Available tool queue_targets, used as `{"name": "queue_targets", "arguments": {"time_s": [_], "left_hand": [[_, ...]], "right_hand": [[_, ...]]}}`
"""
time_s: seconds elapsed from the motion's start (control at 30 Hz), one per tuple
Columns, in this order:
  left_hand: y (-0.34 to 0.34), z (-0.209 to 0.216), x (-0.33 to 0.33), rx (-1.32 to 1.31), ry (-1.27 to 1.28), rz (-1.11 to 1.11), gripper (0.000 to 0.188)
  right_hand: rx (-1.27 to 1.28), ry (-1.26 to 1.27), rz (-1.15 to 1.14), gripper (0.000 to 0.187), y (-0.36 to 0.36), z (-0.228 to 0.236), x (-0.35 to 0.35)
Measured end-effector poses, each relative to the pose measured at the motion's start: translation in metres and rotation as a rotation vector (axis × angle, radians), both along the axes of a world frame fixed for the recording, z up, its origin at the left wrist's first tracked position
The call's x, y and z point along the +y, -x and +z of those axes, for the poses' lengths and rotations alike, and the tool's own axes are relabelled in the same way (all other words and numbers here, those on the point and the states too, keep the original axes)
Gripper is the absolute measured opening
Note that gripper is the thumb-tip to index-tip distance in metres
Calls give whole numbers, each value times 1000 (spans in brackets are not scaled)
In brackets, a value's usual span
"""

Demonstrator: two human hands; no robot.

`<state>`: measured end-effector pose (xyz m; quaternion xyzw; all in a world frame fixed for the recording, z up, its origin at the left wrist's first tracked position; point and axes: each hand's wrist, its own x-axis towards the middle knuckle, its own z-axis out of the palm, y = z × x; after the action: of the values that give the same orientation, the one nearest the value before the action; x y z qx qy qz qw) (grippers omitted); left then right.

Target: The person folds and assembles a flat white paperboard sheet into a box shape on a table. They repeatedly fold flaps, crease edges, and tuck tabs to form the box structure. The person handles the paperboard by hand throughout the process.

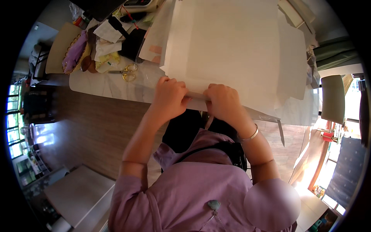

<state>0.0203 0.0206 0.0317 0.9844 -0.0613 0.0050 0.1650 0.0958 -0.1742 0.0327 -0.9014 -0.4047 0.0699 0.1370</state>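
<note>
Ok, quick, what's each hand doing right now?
Left hand: closed, holding the near edge of the large white sheet.
Right hand: closed, holding that same edge, farther right.

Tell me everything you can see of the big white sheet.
The large white sheet looks like smooth, thin cardboard, with what seems a creased strip along its left side. Its main panel lies flat on the table. The left hand and right hand hold its near edge, partly hiding it.
</note>
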Motion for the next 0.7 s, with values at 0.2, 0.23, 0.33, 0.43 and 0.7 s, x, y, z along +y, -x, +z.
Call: {"name": "queue_targets", "arguments": {"time_s": [0.2, 0.23, 0.33, 0.43, 0.7], "left_hand": [[-22, 7, 3, 197, 91, 80, 25], [-22, 8, 4, 210, 88, 78, 23], [-20, 8, 6, 202, 58, 43, 19], [-8, 6, 3, 60, 15, -16, 17], [17, -13, -73, -506, -15, -185, 18]], "right_hand": [[266, 47, 10, 10, -23, 13, -1], [229, 40, 19, 10, -23, 12, -5], [123, 13, 25, 12, -17, 10, -32], [21, -48, 10, 11, -7, 13, -64], [-403, 1, -46, 20, 41, -11, -69]]}}
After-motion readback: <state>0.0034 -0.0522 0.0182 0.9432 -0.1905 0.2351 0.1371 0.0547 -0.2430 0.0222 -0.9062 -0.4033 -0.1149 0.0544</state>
